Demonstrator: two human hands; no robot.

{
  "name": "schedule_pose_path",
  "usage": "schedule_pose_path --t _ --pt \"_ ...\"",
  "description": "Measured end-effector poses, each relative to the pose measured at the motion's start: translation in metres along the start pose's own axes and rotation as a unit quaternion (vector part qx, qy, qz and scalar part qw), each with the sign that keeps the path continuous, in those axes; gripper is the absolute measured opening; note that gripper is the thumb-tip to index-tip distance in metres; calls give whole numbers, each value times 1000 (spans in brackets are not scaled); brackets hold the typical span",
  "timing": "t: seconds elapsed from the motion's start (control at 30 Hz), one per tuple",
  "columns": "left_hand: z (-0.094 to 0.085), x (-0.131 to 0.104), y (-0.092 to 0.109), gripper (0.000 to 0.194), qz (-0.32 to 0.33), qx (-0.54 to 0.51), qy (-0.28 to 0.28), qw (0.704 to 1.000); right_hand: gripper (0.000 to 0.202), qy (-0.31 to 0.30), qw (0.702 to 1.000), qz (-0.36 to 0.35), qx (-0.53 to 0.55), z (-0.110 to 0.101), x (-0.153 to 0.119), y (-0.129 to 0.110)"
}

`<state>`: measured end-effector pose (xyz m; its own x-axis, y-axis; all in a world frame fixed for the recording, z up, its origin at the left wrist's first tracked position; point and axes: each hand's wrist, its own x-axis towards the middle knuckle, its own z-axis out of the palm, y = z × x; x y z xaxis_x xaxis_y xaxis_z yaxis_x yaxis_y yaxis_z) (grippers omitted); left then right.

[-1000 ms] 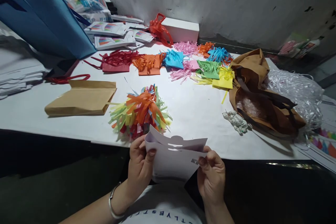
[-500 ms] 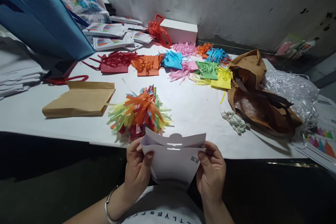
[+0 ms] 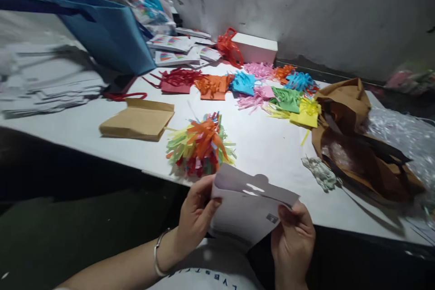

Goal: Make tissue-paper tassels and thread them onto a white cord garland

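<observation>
A white cardboard sleeve (image 3: 243, 215) with a hanging slot is held in front of my body, below the table's front edge. My left hand (image 3: 199, 213) pinches its left side, thumb in front and fingers behind. At the right side my right hand (image 3: 294, 235) grips it near the upper corner. The sleeve's top looks parted, with the tabbed back panel standing above the front one. Just beyond it lies a multicoloured pile of paper tassels (image 3: 204, 145). A flat brown paper bag (image 3: 137, 120) rests to the left of the pile.
Folded tassel bundles (image 3: 212, 87) in several colours line the back of the white table (image 3: 265, 145). A blue bag (image 3: 108, 31), white sheets (image 3: 44, 81) and printed packets (image 3: 173, 43) are at left. On the right are a brown bag (image 3: 343, 95), crumpled material (image 3: 321, 172) and clear plastic (image 3: 401, 136).
The view has turned left, so the table's things appear farther right. The sleeve now tilts down to the right, still between both hands.
</observation>
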<state>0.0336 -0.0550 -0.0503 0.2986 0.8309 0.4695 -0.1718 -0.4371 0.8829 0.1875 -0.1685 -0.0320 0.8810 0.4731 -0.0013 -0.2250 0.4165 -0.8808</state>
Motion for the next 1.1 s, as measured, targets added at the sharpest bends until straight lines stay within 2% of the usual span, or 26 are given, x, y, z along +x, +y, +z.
schedule_pose_path --t 0.07,0.2,0.3,0.43,0.53,0.7,0.83,0.97,1.1 --pt "2 -2 1 32 13 -23 2 1000 37 23 1000 0 7 -5 2 1" --pt "6 -4 4 36 19 -90 13 996 38 31 999 -23 -14 -23 11 7" --pt "6 -4 8 33 4 -121 2 993 32 -9 998 -58 -27 -33 17 10" --pt "1 3 16 20 -32 -140 -30 989 25 -91 992 -81 -31 -32 17 9" --pt "-4 9 21 16 -34 -130 -51 990 24 -83 991 -97 -46 -32 13 10" --pt "-4 12 27 22 25 -99 -80 992 14 -85 990 -81 -71 -48 16 15" --pt "-1 11 31 30 58 -73 -89 992 22 -87 989 -64 -96 -66 28 19" --pt "1 12 33 38 85 -21 -83 993 24 -55 996 -43 -61 -79 36 24" --pt "-1 14 36 24 87 -34 -92 991 22 -75 996 -22 -46 -78 36 22"
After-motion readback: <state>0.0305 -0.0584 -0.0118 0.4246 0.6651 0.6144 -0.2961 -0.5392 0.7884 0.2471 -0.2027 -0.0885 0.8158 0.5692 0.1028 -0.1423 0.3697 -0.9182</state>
